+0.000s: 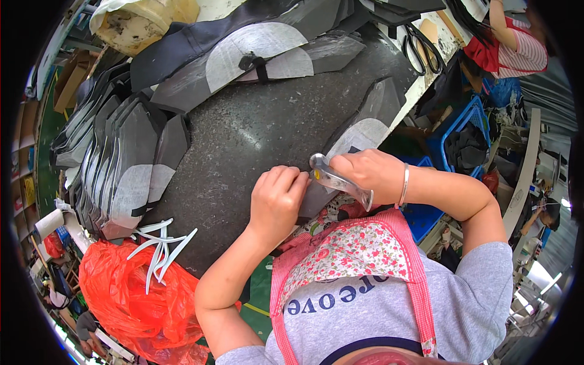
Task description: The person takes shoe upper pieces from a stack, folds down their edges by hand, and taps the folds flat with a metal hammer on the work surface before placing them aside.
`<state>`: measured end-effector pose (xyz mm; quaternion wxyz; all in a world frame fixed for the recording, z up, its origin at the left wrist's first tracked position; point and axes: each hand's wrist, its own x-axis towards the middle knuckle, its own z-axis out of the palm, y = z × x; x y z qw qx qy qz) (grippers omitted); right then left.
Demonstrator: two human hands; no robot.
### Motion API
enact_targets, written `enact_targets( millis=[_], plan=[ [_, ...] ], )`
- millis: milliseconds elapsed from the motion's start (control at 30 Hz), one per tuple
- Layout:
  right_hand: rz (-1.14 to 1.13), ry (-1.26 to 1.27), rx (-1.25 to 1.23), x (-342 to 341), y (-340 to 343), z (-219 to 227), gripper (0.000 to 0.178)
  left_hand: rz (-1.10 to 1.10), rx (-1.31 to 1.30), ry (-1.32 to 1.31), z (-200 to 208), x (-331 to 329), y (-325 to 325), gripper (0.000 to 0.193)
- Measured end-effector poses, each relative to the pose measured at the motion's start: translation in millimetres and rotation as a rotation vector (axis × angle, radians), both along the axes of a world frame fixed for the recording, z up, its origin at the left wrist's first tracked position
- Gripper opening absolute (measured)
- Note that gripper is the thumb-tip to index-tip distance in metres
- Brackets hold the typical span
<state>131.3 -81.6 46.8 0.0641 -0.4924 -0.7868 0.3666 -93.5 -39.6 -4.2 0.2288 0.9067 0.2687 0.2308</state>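
Observation:
My right hand (pixel 371 173) is closed round a shiny metal hammer (pixel 340 180) with a round face and a curved, flared other end; its handle is hidden in my fist. My left hand (pixel 277 198) is closed, fingertips pinched at the edge of a long dark-grey padded panel (pixel 372 112). This panel lies along the near right side of the dark worktop (pixel 243 131), with a light-grey rounded patch and a small black strip on it. Both hands meet over its near end, partly covering it. What lies between my left fingertips is too small to make out.
Stacked grey panels (pixel 131 155) stand at the left, more panels (pixel 261 55) lie at the back. White curved strips (pixel 159 246) rest by a red plastic bag (pixel 131 298). Black-handled scissors (pixel 420 50), a yellowish bucket (pixel 149 24) and a blue crate (pixel 444 143) are around; people work nearby.

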Motion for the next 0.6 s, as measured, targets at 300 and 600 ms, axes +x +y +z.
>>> enact_targets(
  millis=[300,600],
  plan=[
    [0.090,-0.065,-0.069,-15.6,7.0,6.4,0.035,-0.009,0.025,0.005,-4.6,-15.7,-1.8,0.019],
    [0.037,-0.051,-0.084,-23.0,2.9,0.6,0.035,0.131,-0.196,-0.149,-11.0,-30.9,-8.3,0.021]
  ],
)
